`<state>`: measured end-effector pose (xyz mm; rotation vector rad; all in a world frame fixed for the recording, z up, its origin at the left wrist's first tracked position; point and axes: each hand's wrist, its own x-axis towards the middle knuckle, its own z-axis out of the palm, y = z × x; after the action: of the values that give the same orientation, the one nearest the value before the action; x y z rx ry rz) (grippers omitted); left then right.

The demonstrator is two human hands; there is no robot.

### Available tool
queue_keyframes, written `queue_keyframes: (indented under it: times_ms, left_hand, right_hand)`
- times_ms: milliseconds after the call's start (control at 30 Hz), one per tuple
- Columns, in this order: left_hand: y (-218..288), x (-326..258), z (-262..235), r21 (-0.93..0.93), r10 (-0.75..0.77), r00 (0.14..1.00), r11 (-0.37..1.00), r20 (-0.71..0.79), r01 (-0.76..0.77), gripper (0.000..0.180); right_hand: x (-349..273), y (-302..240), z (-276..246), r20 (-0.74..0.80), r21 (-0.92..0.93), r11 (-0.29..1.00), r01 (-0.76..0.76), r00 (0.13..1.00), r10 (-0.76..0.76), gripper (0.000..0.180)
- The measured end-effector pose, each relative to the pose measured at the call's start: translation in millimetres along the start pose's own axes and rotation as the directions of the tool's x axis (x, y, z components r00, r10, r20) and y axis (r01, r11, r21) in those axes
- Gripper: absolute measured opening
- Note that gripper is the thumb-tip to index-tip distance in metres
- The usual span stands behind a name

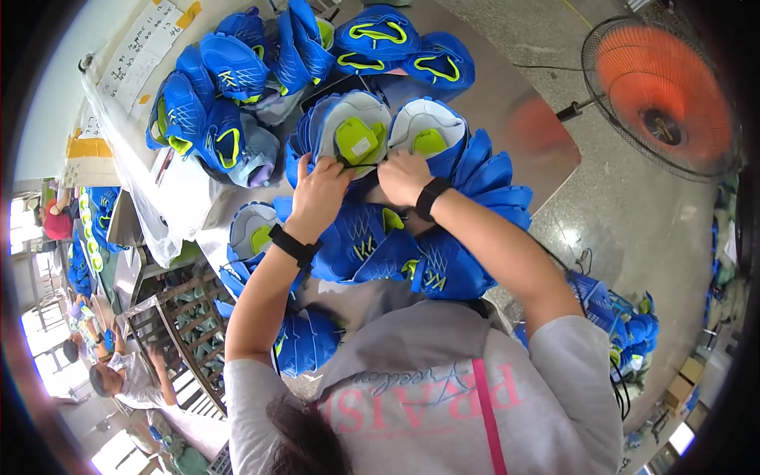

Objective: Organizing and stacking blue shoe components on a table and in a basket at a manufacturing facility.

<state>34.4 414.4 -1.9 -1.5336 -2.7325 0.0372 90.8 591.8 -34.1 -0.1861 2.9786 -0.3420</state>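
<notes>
In the middle of the table, my left hand (321,190) and my right hand (405,176) are close together, fingers pinched. A thin dark cord (364,165) seems to run between their fingertips; its full length is hidden. Just beyond them, two stacks of blue shoe uppers stand with pale linings upward: the left stack (354,111) and the right stack (430,119). Yellow-green tongues show inside both. More blue shoe uppers (356,241) with lime collars lie beneath my wrists, partly covered by my forearms.
Blue uppers are piled at the far left (226,67) and far back (372,38) of the brown table (546,162). A caged orange fan (661,95) stands at the right. Lower right is a blue basket (590,297). Several people work at the left, beyond a slatted rack (186,332).
</notes>
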Motion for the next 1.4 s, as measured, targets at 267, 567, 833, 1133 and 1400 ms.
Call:
queue_keyframes:
  times_ms: [267,567,833,1133,1400]
  left_hand:
    - [51,36,-26,0.123,-0.137,0.984,0.985,0.111,0.123,0.017]
    - [70,72,30,-0.362,0.144,0.971,0.930,0.192,-0.066,0.022]
    - [77,63,17,-0.785,-0.028,0.877,0.433,0.479,0.443,0.039]
    - [21,-17,13,-0.785,-0.429,0.870,-0.614,0.243,-0.083,0.008]
    - [36,-24,-27,-0.942,-0.381,0.888,-0.307,0.256,0.140,0.015]
  right_hand:
    - [-42,6,-14,-0.247,-0.066,0.998,0.006,0.969,-0.022,0.015]
    - [-108,22,-45,-0.154,-0.143,0.973,0.183,0.967,-0.204,0.016]
    - [-97,37,-61,-0.020,-0.149,0.980,0.132,0.990,-0.137,0.024]
    - [-95,26,-60,-0.140,-0.181,0.940,0.289,0.938,-0.316,0.009]
    - [-99,21,-69,0.017,-0.240,0.909,0.342,0.937,-0.348,0.017]
